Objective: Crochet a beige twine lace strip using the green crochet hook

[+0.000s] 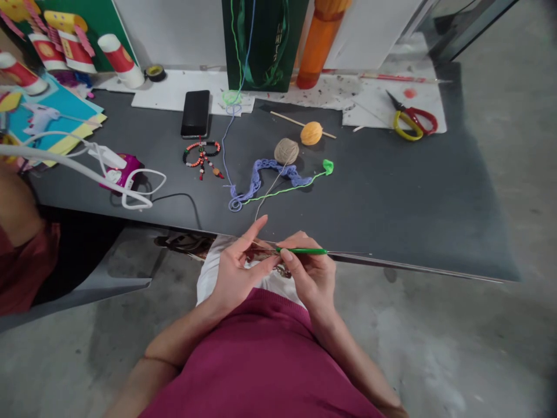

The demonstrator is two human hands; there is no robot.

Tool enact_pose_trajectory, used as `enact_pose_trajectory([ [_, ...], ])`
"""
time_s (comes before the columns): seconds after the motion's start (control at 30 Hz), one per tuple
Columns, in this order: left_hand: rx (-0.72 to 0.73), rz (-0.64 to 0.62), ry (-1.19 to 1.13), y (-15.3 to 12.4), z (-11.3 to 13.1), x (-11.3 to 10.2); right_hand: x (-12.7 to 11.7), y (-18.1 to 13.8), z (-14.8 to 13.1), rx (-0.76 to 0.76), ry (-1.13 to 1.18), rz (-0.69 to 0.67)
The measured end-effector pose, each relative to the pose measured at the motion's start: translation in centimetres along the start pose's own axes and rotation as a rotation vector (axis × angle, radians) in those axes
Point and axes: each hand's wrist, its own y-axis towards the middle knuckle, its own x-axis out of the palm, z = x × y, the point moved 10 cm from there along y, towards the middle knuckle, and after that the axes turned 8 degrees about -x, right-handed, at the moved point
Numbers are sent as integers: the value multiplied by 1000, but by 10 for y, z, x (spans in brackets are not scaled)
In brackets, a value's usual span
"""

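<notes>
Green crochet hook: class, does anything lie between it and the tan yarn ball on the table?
Only low things do. From the green crochet hook in the right hand, a green yarn strand and a lavender crocheted strip lie flat on the dark tabletop, just before the tan yarn ball.

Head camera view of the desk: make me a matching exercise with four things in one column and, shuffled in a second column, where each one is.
Things
1. green crochet hook
2. yellow-and-red scissors
3. black smartphone
4. tan yarn ball

Places
A. Beside the orange yarn ball on the dark desk
B. On white paper at the desk's far right
C. Gripped in the right hand
D. Just above the beaded strand

Pairs
1-C
2-B
3-D
4-A
</notes>
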Motion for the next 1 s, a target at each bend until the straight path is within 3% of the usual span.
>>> enact_pose_trajectory([
  [0.1, -25, -2, -36, 2, -4, -1, 1, 2, 1, 23, -7, -9],
  [0.37, -161, -131, -240, 9, -22, 4, -7, -12, 41, 339, 292, 215],
  [0.57, -134, -120, -260, 5, -14, 0, 0, -5, 27, 302, 337, 184],
  [0.7, -124, -140, -258, 4, -12, 2, 4, -8, 28, 369, 338, 160],
  [1.0, -74, -147, -223, 0, -16, 4, -2, -12, 22, 327, 315, 197],
])
